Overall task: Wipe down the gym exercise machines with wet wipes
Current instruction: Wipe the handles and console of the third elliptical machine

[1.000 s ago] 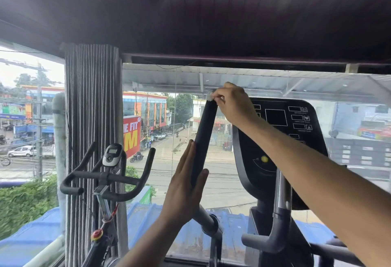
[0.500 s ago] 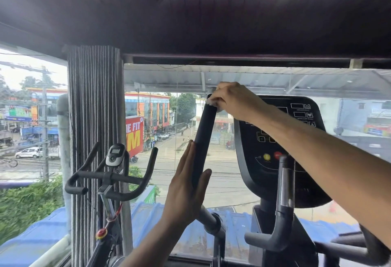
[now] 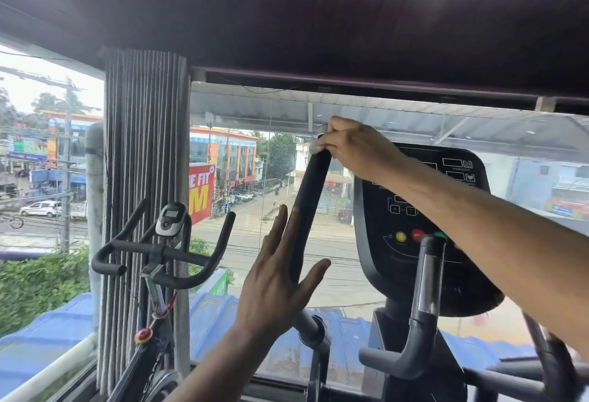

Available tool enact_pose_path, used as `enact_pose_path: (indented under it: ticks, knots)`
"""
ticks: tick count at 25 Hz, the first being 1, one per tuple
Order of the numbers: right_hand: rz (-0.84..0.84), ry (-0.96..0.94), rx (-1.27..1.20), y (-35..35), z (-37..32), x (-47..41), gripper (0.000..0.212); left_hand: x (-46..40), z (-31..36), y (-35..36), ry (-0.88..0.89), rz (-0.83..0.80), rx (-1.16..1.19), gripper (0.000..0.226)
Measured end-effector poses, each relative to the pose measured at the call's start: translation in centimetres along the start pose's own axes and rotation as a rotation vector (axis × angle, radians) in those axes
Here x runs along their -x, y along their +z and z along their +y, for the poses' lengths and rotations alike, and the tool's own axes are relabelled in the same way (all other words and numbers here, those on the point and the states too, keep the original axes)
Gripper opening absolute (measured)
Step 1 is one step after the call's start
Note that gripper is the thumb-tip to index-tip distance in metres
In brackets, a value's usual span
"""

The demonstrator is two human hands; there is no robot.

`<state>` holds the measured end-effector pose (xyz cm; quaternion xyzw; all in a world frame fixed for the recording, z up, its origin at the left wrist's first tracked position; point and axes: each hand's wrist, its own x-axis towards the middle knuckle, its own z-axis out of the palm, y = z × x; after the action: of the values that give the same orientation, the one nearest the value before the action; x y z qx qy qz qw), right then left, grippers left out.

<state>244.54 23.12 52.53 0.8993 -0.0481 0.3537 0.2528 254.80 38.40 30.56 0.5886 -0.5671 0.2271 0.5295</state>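
Note:
The black padded handle point(image 3: 307, 207) of the elliptical machine rises in the middle of the view. My right hand point(image 3: 353, 146) curls over its top end, and a bit of pale wet wipe point(image 3: 315, 146) shows under the fingers. My left hand point(image 3: 280, 277) rests flat against the lower part of the handle, fingers straight and spread. The machine's black console point(image 3: 414, 210) with yellow, red and green buttons stands just right of the handle, partly hidden by my right forearm.
A spin bike with black handlebars point(image 3: 162, 251) and a small display stands at the left, in front of grey vertical blinds point(image 3: 143, 178). A glass window spans the front. The elliptical's fixed grips point(image 3: 424, 306) rise at lower right.
The view has tilted down and shifted slightly. My right hand stays on the handle's top; my left hand's fingers have spread a little more against the handle.

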Motion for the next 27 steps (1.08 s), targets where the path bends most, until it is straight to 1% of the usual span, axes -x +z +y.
enact_pose_path:
  ticks: [2,4,7,10,13,15,17,20,22,24,27]
  knots:
    - [0.045,0.075,0.067,0.1,0.7,-0.8,0.022,0.5,0.0,0.3,-0.012,0.028,-0.009,0.080]
    - [0.069,0.130,0.034,0.8,-0.4,-0.7,0.018,0.9,-0.3,0.4,0.010,0.045,-0.047,0.078]
    - [0.005,0.052,-0.054,1.2,-3.1,0.9,0.019,0.9,-0.7,0.4,0.032,0.059,-0.077,0.077]
    - [-0.048,-0.022,-0.048,-0.1,-2.7,1.2,0.020,0.8,-0.5,0.5,0.006,0.078,-0.079,0.076]
    - [0.010,0.067,0.037,-0.7,-0.4,-0.4,0.022,0.8,-0.6,0.5,-0.019,0.081,-0.127,0.075]
    - [0.059,0.162,0.004,-0.3,-0.3,-0.8,0.024,0.9,-0.7,0.6,-0.018,0.073,-0.140,0.074]
    - [0.065,0.199,-0.056,0.4,-1.4,-0.1,0.023,1.0,-0.8,0.6,-0.023,0.081,-0.050,0.073]
    - [0.021,0.168,-0.139,0.7,-3.4,2.1,0.022,0.9,-0.8,1.2,-0.081,0.107,0.120,0.072]
    - [0.011,0.126,-0.149,0.2,-3.2,2.3,0.022,0.9,-0.8,1.4,-0.093,0.119,0.141,0.072]
    - [0.023,0.105,-0.103,0.2,-1.7,1.3,0.024,1.0,-1.0,1.4,-0.081,0.104,0.123,0.072]
    - [0.099,0.196,-0.082,0.8,-0.9,0.3,0.024,1.1,-0.9,1.2,-0.074,0.073,0.107,0.072]
